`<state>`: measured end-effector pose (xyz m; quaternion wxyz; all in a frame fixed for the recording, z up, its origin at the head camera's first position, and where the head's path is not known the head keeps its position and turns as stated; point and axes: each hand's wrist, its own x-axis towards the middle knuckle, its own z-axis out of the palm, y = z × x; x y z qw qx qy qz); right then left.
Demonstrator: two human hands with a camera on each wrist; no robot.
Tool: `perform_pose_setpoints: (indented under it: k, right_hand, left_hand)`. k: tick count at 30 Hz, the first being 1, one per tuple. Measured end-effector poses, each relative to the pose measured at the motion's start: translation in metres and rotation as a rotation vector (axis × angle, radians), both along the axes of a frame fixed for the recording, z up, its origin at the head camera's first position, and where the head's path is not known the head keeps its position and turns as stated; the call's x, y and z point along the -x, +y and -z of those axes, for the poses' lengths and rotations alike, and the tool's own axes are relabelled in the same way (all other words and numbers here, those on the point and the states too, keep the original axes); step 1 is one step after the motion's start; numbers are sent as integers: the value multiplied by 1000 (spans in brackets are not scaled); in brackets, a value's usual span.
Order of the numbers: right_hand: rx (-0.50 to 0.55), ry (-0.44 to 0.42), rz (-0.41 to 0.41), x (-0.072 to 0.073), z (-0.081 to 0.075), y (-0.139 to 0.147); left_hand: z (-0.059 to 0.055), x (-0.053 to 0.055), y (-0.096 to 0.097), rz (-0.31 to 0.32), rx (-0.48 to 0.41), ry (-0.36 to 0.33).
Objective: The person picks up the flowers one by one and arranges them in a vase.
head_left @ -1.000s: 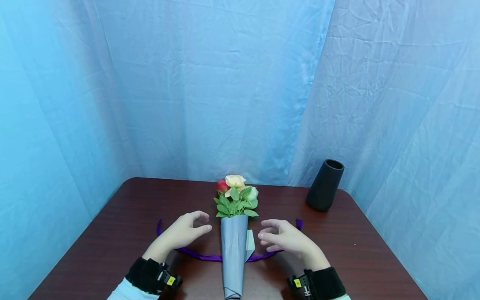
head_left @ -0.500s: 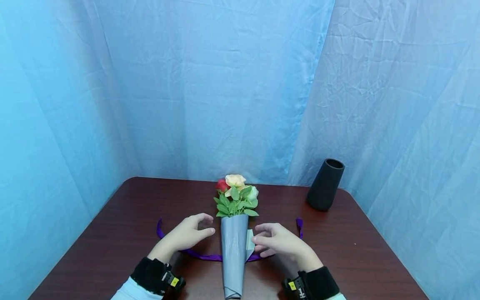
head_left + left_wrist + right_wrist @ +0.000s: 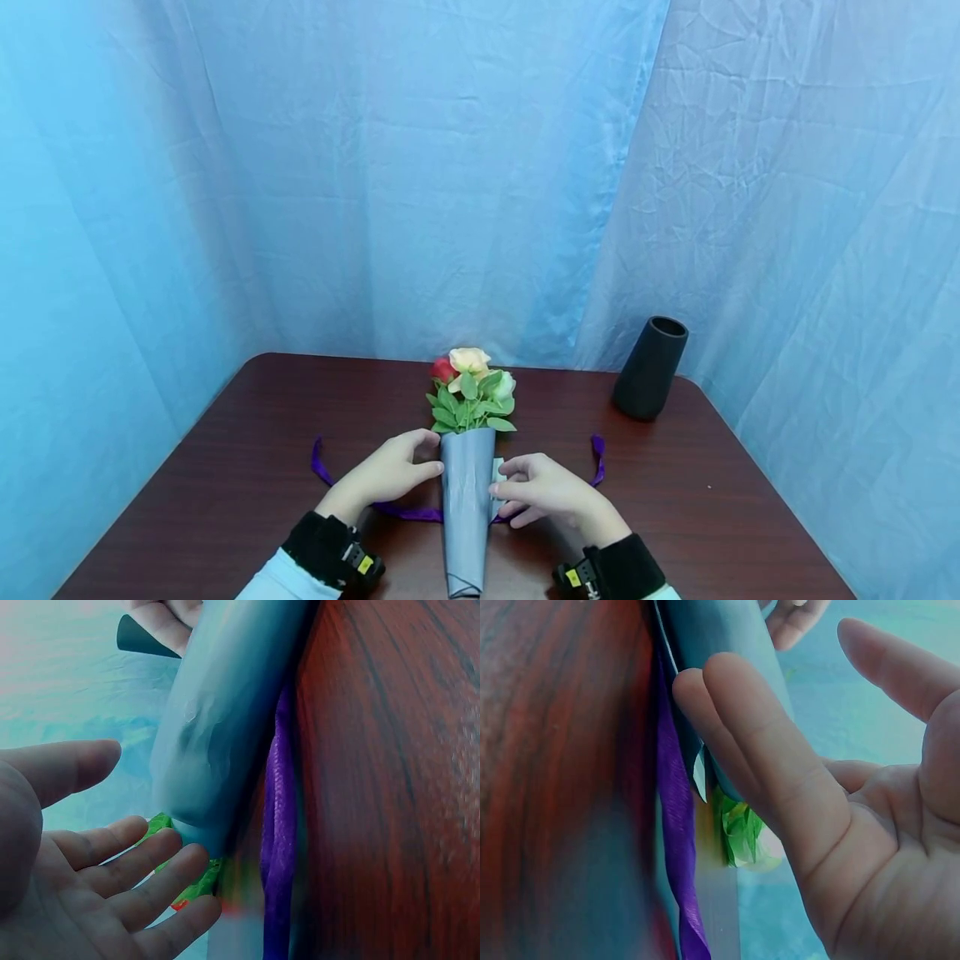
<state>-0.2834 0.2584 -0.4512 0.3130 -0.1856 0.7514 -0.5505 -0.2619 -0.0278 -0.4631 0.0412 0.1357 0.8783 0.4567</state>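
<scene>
A bouquet wrapped in grey-blue paper lies on the table, its flowers red, cream and pale green above green leaves. Beneath it a purple ribbon runs crosswise, ends curving away on both sides. My left hand is at the wrapper's left side, thumb and fingers apart; in the left wrist view its fingers are spread and hold nothing. On the other side, my right hand is beside the wrapper's pale flap, fingers extended; whether it touches the paper I cannot tell.
A black vase stands at the back right of the dark brown table. Light blue curtains hang behind the table and along both sides.
Both hands have moved inward toward the wrapped bouquet, the left hand to the right and the right hand to the left. The bouquet, ribbon and vase keep their places.
</scene>
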Motion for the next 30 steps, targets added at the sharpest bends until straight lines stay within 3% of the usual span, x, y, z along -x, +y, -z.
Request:
perform_pose_setpoints:
  k: [13,30]
  right_hand:
    - [-9,-54,8,0,7,-7]
    - [3,-52,39,-2,10,-15]
  left_hand:
    - [6,7,4,25,3,-16]
    - [10,11,9,22,82,52]
